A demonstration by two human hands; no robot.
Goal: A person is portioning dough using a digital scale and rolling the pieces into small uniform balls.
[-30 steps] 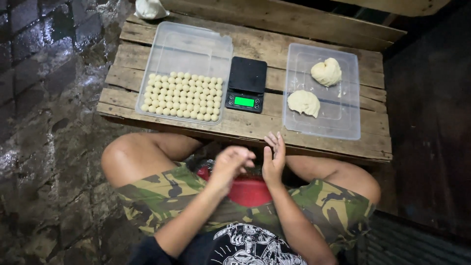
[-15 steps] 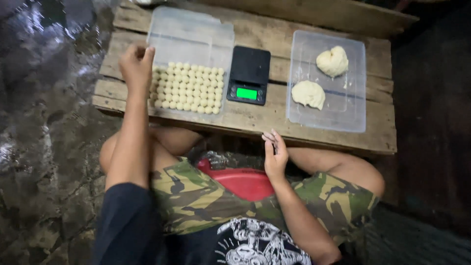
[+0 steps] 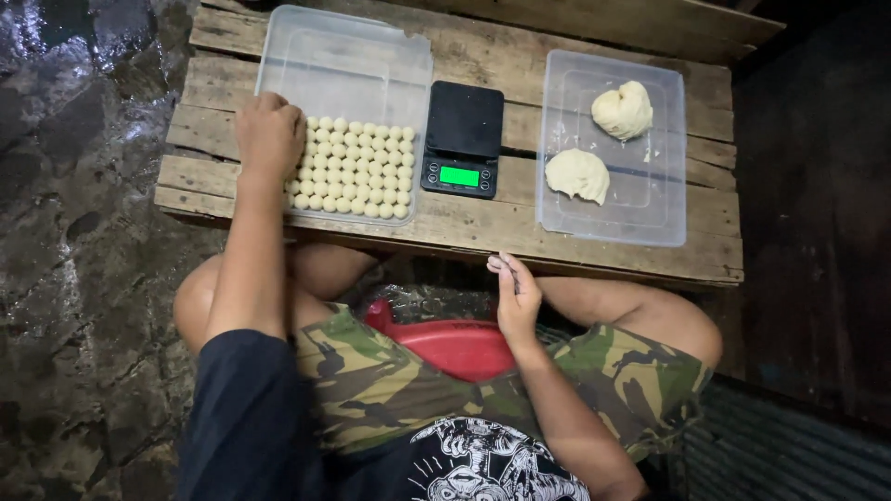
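The small dough balls (image 3: 357, 165) lie in tight rows in the near half of a clear plastic tray (image 3: 353, 56) at the left of the wooden surface (image 3: 483, 227). The left hand (image 3: 269, 134) rests knuckles up over the left end of those rows, fingers curled down onto the tray; whether it pinches a ball underneath cannot be told from here. The balls sit touching one another, so a careless press of that hand could flatten some or push a row out of line, and soft dough packed this close may well stick together.

The right hand (image 3: 516, 295) is held back near the lap, just below the near edge of the surface, fingers loosely bent and seemingly gripping nothing; a scrap of dough on the fingertips is possible but too small to tell.

Between the trays stands a black scale (image 3: 463, 137) with a lit green display, just beside the ball tray; a nudge from the forearm could shift it. To the right, a second clear tray (image 3: 650, 213) holds two larger dough lumps (image 3: 599, 144), well apart from the balls. That tray's near edge lies close to the edge of the surface, so a knee bump from below could jolt it.
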